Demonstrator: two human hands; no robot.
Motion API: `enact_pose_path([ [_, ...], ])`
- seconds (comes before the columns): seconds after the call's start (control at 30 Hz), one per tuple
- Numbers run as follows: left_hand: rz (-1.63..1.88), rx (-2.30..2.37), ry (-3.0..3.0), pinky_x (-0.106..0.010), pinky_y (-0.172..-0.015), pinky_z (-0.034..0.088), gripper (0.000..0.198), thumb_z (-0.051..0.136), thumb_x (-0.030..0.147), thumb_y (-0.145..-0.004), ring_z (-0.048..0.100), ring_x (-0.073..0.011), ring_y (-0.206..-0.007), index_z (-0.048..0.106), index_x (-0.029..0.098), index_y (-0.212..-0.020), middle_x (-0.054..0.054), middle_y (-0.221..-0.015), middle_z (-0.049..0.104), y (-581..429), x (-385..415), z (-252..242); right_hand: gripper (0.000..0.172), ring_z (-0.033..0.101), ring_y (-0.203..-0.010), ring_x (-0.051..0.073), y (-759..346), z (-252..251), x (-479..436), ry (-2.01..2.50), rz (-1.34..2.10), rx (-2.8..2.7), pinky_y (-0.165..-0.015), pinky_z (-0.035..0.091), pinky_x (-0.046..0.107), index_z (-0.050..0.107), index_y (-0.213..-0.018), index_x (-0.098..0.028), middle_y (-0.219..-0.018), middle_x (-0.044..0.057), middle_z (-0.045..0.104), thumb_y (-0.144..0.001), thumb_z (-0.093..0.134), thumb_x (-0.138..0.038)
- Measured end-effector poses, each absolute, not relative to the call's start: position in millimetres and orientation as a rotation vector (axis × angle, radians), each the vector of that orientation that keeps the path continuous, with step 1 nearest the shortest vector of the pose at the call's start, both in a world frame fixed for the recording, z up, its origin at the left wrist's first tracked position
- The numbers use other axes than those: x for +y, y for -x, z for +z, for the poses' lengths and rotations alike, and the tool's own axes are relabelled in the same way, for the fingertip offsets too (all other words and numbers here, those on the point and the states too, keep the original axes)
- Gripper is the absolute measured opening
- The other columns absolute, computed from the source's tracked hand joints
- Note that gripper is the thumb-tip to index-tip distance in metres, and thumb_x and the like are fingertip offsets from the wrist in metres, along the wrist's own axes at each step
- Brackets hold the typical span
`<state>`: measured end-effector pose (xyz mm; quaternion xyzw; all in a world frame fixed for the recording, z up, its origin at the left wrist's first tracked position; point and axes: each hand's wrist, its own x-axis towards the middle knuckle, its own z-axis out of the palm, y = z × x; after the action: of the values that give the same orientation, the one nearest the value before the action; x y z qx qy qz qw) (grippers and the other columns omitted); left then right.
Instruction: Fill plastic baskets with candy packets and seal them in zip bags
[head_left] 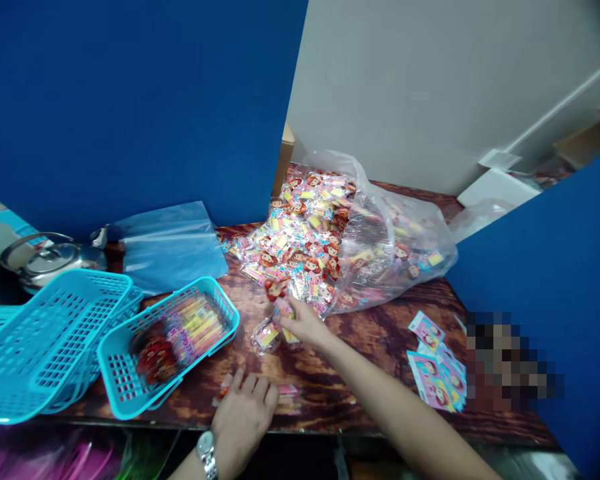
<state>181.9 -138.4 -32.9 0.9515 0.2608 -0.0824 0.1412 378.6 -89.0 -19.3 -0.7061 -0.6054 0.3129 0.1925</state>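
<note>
Near the front edge of the wooden table, my left hand (pixel 244 405), with a watch on its wrist, lies palm down with its fingers slightly apart. Under and beside it is a packet of pastel sticks (pixel 288 399), partly covered by the hand. My right hand (pixel 304 324) is closed on a small clear packet (pixel 283 308) with a red-haired doll figure at its top. Close to that hand another clear packet (pixel 267 335) rests on the table. Behind is a large heap of similar packets (pixel 300 233), spilling from a clear plastic bag (pixel 405 233).
A blue basket (pixel 114 383) holding doll-figure and stick packets stands left of my hands. Stacked blue baskets (pixel 75 320), a kettle (pixel 55 260) and a plastic sheet (pixel 173 247) lie beyond. Printed cards (pixel 433 373) are at right. Blue panels (pixel 145 107) flank the table.
</note>
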Motion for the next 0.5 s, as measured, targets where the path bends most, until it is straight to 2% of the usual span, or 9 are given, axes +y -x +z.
enact_pose_path([
  [0.07,-0.217,0.744,-2.757,-0.047,-0.092,0.037,0.019,0.046,0.015,-0.087,0.057,-0.0203,-0.086,0.057,0.019,-0.102,-0.005,-0.092,0.062,-182.2,-138.1,-33.4,0.036,0.06,-0.075,0.018,-378.2,-20.4,-88.7,2.068,0.836,-1.665,-0.066,0.044,0.025,0.055,-0.111,-0.018,-0.088,0.003,0.065,-0.078,0.051,-0.03],
  [0.17,-0.217,0.716,-2.79,-0.047,-0.091,0.038,0.019,0.047,0.017,-0.087,0.057,-0.0209,-0.087,0.057,0.019,-0.103,-0.005,-0.093,0.062,-182.4,-138.0,-35.1,0.036,0.061,-0.087,0.02,-365.2,-26.2,-97.6,2.042,0.709,-2.043,-0.074,0.045,0.029,0.057,-0.11,-0.019,-0.11,0.008,0.062,-0.075,0.053,-0.025],
  [0.27,-0.22,0.71,-2.838,-0.046,-0.089,0.039,0.024,0.046,0.016,-0.087,0.057,-0.0223,-0.09,0.055,0.018,-0.109,-0.006,-0.098,0.062,-181.9,-139.5,-36.0,0.031,0.059,-0.098,0.02,-360.6,-24.1,-103.4,1.763,0.727,-2.481,-0.077,0.045,0.029,0.062,-0.103,-0.024,-0.131,0.003,0.051,-0.073,0.055,-0.022],
  [0.33,-0.237,0.705,-2.851,-0.043,-0.085,0.042,0.026,0.047,0.015,-0.087,0.058,-0.022,-0.088,0.054,0.018,-0.112,-0.007,-0.098,0.062,-181.5,-141.1,-35.4,0.026,0.059,-0.099,0.019,-370.2,-15.0,-102.1,1.546,0.821,-2.695,-0.076,0.045,0.028,0.065,-0.094,-0.029,-0.129,-0.004,0.054,-0.071,0.057,-0.019],
  [0.4,-0.274,0.708,-2.843,-0.041,-0.08,0.045,0.025,0.049,0.015,-0.086,0.058,-0.0216,-0.084,0.056,0.018,-0.11,-0.006,-0.094,0.062,-181.3,-142.5,-33.7,0.025,0.059,-0.098,0.02,-386.2,-3.5,-100.0,1.46,0.866,-2.778,-0.077,0.044,0.027,0.066,-0.085,-0.029,-0.123,-0.006,0.058,-0.067,0.059,-0.013],
  [0.5,-0.305,0.719,-2.832,-0.04,-0.075,0.047,0.023,0.05,0.015,-0.086,0.059,-0.0227,-0.082,0.057,0.018,-0.107,-0.006,-0.092,0.062,-182.2,-143.1,-30.8,0.019,0.058,-0.099,0.021,-404.3,4.4,-104.1,1.547,0.833,-2.491,-0.082,0.043,0.03,0.067,-0.084,-0.023,-0.116,0.002,0.061,-0.069,0.059,-0.014],
])
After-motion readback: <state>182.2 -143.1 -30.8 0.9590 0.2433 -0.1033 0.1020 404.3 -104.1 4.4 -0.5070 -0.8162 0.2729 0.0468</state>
